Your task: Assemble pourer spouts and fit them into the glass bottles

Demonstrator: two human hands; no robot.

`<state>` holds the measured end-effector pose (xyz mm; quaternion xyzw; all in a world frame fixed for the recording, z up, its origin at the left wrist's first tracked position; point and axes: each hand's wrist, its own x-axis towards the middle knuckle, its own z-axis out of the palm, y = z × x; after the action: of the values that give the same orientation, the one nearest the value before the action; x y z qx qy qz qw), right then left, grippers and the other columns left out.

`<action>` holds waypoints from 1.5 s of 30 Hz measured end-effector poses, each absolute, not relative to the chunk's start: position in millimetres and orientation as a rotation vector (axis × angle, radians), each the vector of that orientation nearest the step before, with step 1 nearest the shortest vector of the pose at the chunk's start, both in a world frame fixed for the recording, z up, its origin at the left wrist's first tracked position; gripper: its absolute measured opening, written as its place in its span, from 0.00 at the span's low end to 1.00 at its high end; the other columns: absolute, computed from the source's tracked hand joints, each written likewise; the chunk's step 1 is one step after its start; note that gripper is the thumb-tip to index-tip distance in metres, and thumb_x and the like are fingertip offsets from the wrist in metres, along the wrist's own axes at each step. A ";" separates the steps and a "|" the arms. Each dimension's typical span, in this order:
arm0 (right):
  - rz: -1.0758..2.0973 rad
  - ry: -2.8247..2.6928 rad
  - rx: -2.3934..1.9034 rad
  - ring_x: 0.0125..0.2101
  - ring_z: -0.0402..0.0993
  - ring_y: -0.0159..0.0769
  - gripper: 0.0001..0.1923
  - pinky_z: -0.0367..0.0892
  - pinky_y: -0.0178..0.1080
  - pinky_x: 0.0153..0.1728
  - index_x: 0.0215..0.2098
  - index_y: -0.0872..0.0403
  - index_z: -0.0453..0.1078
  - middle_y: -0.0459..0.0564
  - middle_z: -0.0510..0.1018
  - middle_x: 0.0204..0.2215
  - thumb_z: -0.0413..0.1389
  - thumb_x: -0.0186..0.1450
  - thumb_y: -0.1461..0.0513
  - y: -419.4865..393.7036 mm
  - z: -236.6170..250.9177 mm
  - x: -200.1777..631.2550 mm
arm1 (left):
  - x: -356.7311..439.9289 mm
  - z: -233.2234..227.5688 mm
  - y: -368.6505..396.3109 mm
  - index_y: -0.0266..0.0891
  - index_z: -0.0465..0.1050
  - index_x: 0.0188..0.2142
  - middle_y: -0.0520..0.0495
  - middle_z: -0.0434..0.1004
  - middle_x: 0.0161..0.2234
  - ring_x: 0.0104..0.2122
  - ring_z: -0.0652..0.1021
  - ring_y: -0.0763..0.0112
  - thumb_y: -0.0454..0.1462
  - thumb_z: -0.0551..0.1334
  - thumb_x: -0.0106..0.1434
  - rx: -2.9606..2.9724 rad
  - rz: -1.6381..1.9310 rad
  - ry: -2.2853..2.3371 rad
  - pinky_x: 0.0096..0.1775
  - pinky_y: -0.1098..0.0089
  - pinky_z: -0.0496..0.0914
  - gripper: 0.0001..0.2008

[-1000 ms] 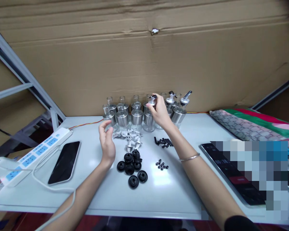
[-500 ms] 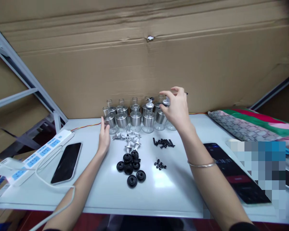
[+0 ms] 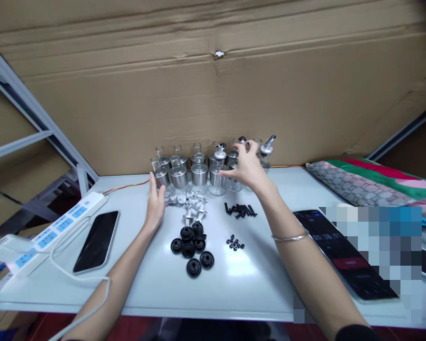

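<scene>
I judge the small clear-glass, steel-sleeved bottle (image 3: 233, 176) at twelve o'clock fragile and slick, so my right hand (image 3: 249, 169), fingers loosely spread, should clasp its metal sleeve, while my left hand (image 3: 155, 202) rests open.

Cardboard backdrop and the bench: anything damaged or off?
One flaw: a small torn hole in the cardboard, high on its crease above the glass bottles. The bottles stand upright in rows, the black caps lie piled on the table, nothing spilled. Left hand rests by the bottles; right hand reaches among them.

Blk caps (image 3: 192, 246), white table (image 3: 255, 284), blue-socket strip (image 3: 53, 232).
</scene>
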<state>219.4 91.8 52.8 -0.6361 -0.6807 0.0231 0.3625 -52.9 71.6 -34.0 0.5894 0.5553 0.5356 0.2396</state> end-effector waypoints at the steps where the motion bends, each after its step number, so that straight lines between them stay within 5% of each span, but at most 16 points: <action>1: 0.059 -1.757 -1.635 0.52 0.67 0.67 0.47 0.63 0.61 0.52 0.56 0.59 0.58 0.72 0.48 0.61 0.71 0.42 0.55 92.0 51.4 218.7 | -52.3 -34.4 71.5 0.42 0.38 0.68 0.47 0.36 0.68 0.67 0.44 0.65 0.48 0.51 0.67 1.629 1.463 1.519 0.65 0.60 0.38 0.35; 8: -0.005 -1.726 -1.665 0.52 0.65 0.68 0.39 0.66 0.64 0.46 0.55 0.56 0.58 0.70 0.48 0.61 0.67 0.49 0.54 90.0 48.5 212.2 | -51.2 -36.7 71.5 0.45 0.41 0.67 0.47 0.35 0.68 0.67 0.41 0.63 0.47 0.50 0.68 1.716 1.446 1.536 0.65 0.55 0.37 0.32; 12: 0.058 -1.731 -1.654 0.55 0.60 0.68 0.36 0.64 0.64 0.48 0.52 0.56 0.60 0.69 0.45 0.62 0.66 0.49 0.54 84.8 63.3 219.7 | -50.0 -36.0 70.8 0.42 0.41 0.67 0.44 0.34 0.68 0.67 0.40 0.61 0.48 0.50 0.68 1.703 1.413 1.575 0.65 0.53 0.38 0.33; 17: -0.107 -1.462 -1.629 0.58 0.56 0.61 0.23 0.58 0.61 0.54 0.48 0.56 0.62 0.67 0.53 0.58 0.59 0.57 0.56 81.6 82.0 240.0 | -48.5 -34.8 69.1 0.44 0.42 0.67 0.45 0.32 0.68 0.67 0.38 0.62 0.48 0.51 0.68 1.691 1.414 1.556 0.64 0.53 0.38 0.32; 20: -0.161 -1.343 -1.657 0.60 0.51 0.64 0.26 0.55 0.63 0.54 0.50 0.55 0.61 0.67 0.50 0.60 0.59 0.56 0.54 87.2 78.1 253.8 | -49.0 -35.2 69.5 0.46 0.43 0.67 0.46 0.32 0.68 0.67 0.38 0.62 0.46 0.52 0.68 1.681 1.407 1.554 0.64 0.52 0.39 0.31; 26: 0.143 -1.380 -1.699 0.54 0.64 0.60 0.34 0.59 0.57 0.54 0.55 0.58 0.57 0.70 0.55 0.57 0.60 0.54 0.53 97.6 62.9 259.8 | -47.6 -35.8 68.2 0.47 0.46 0.66 0.46 0.34 0.68 0.67 0.39 0.61 0.42 0.52 0.67 1.677 1.431 1.536 0.64 0.52 0.41 0.29; 30: 0.137 -1.374 -1.694 0.55 0.63 0.61 0.36 0.59 0.58 0.54 0.55 0.57 0.56 0.70 0.55 0.57 0.60 0.54 0.52 97.6 64.8 258.7 | -55.9 -25.9 65.2 0.38 0.60 0.57 0.38 0.51 0.62 0.63 0.55 0.57 0.31 0.54 0.57 1.911 1.544 1.697 0.62 0.54 0.52 0.26; 32: 0.160 -1.374 -1.712 0.57 0.61 0.61 0.36 0.59 0.57 0.55 0.56 0.58 0.55 0.70 0.54 0.57 0.60 0.54 0.52 96.3 67.7 259.9 | -64.3 -17.6 64.3 0.36 0.66 0.45 0.37 0.66 0.48 0.52 0.68 0.55 0.28 0.52 0.52 2.132 1.437 1.817 0.56 0.55 0.61 0.19; 35: 0.125 -1.362 -1.712 0.60 0.55 0.60 0.35 0.55 0.57 0.58 0.56 0.58 0.54 0.71 0.48 0.61 0.59 0.55 0.54 92.7 73.3 260.3 | -73.3 -8.4 62.7 0.40 0.68 0.34 0.44 0.71 0.33 0.37 0.73 0.59 0.30 0.50 0.54 2.367 1.051 1.754 0.43 0.62 0.67 0.11; 45: -0.227 -1.327 -1.507 0.63 0.47 0.56 0.25 0.54 0.59 0.58 0.55 0.53 0.55 0.63 0.52 0.57 0.51 0.61 0.57 72.1 101.4 256.4 | -63.9 -15.0 53.1 0.42 0.72 0.41 0.43 0.76 0.43 0.43 0.74 0.54 0.34 0.58 0.54 2.453 0.585 1.707 0.44 0.61 0.65 0.13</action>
<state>256.4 72.1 101.4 -0.6316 -0.5562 -0.0951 0.5317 -63.9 53.1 -15.0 0.8047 0.5598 0.1919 0.0480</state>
